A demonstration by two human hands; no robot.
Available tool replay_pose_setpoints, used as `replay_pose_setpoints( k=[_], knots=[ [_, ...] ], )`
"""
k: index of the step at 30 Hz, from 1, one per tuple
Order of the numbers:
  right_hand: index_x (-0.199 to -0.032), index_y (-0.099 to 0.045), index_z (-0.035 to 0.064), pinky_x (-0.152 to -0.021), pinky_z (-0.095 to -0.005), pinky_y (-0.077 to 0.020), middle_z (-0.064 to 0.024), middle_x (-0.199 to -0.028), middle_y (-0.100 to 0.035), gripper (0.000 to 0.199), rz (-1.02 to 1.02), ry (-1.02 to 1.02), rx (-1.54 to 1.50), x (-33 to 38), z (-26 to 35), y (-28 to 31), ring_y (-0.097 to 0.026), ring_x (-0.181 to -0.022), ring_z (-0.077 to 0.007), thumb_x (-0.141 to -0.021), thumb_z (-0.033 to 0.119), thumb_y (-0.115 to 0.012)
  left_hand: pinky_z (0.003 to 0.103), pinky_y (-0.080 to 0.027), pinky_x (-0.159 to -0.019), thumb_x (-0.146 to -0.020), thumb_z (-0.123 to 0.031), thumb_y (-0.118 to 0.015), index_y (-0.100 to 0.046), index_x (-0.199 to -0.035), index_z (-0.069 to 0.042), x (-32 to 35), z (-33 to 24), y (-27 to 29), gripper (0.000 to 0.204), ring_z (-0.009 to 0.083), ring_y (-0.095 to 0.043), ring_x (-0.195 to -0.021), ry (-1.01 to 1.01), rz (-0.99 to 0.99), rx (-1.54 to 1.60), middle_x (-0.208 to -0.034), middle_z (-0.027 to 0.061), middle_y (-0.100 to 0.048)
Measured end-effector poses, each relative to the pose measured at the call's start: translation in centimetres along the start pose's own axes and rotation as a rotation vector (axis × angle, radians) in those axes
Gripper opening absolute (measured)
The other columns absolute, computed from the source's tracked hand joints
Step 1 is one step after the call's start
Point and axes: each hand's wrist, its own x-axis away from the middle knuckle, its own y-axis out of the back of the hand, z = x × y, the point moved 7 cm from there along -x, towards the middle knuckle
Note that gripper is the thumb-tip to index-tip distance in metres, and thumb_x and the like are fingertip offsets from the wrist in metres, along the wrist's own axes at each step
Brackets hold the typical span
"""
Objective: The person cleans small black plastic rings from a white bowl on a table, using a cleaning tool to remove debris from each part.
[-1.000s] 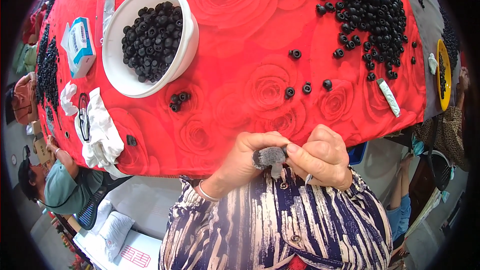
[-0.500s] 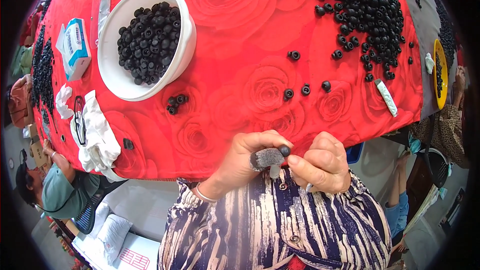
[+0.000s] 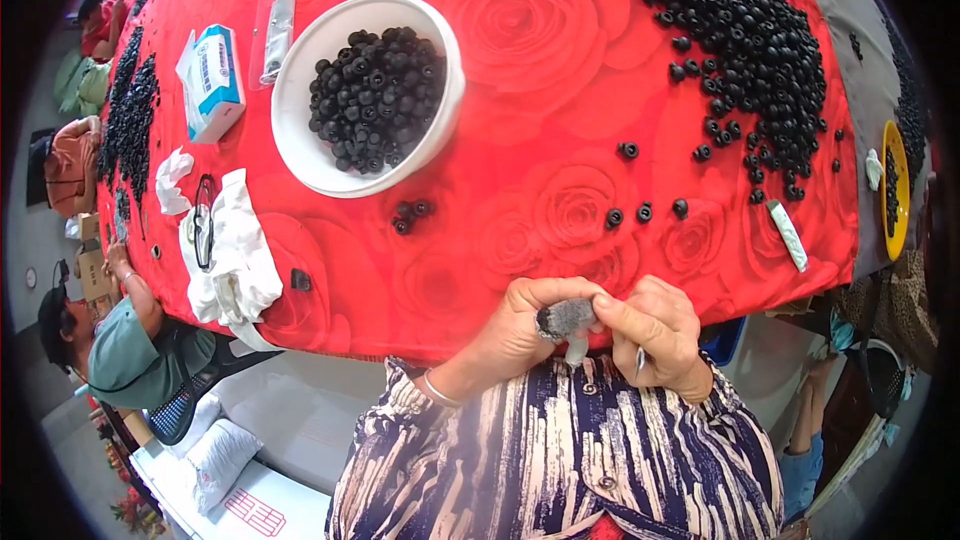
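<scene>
- Left hand and right hand met at the near table edge, close to the body, over a striped shirt
- Between them sat a small grey piece, fuzzy-looking; left fingers were curled snug round its left end, right thumb and forefinger pinched its right end
- A pale stub hung below the piece; what it was could not be told
- Right hand also kept a thin metal tool tucked under its lower fingers, tip pointing down
- Risk: both grips were fingertip pinches off the table edge, so a slip would likely drop the piece into the lap or onto the floor
- Risk: the tool was held only by spare fingers; shifting the pinch might let it slide out, or its tip catch the shirt
- Risk: loose black beads lay just ahead of the hands on the red cloth; a forward knuckle or elbow could roll them off the edge
- Bowl of beads and the big bead heap stood well apart, probably safe unless the cloth was tugged
- Cloth draped right at the hands, so a snag there seemed the likeliest cause of a spill
</scene>
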Motion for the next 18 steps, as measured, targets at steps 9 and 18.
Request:
replay_pose_setpoints(
  k=[9, 18],
  knots=[
    [-0.107, -0.061, -0.0054, -0.044, -0.0313, -0.0356, -0.0074, -0.061, -0.049, 0.044, -0.031, -0.100, 0.118, 0.4, 0.1, 0.9, -0.044, -0.046, -0.0187, -0.064, -0.014, -0.055, 0.025, -0.051, -0.052, -0.086, -0.007, -0.062, -0.063, -0.110, -0.003, -0.3, 0.2, 0.5, 0.024, 0.0155, -0.062, -0.065, 0.026, -0.027, 0.136, -0.088, 0.0112, -0.065],
    [-0.120, -0.054, -0.0049, -0.049, -0.0358, -0.0386, -0.0073, -0.065, -0.052, 0.061, 0.172, -0.056, 0.191, -0.6, 0.2, -1.0, -0.050, -0.052, -0.0228, -0.060, 0.003, -0.063, 0.026, -0.050, -0.055, -0.082, 0.007, -0.058, -0.061, -0.096, -0.003, 0.1, -1.1, 0.0, 0.017, 0.0137, -0.060, -0.066, 0.094, -0.139, -0.158, -0.077, 0.0060, -0.063]
  ],
)
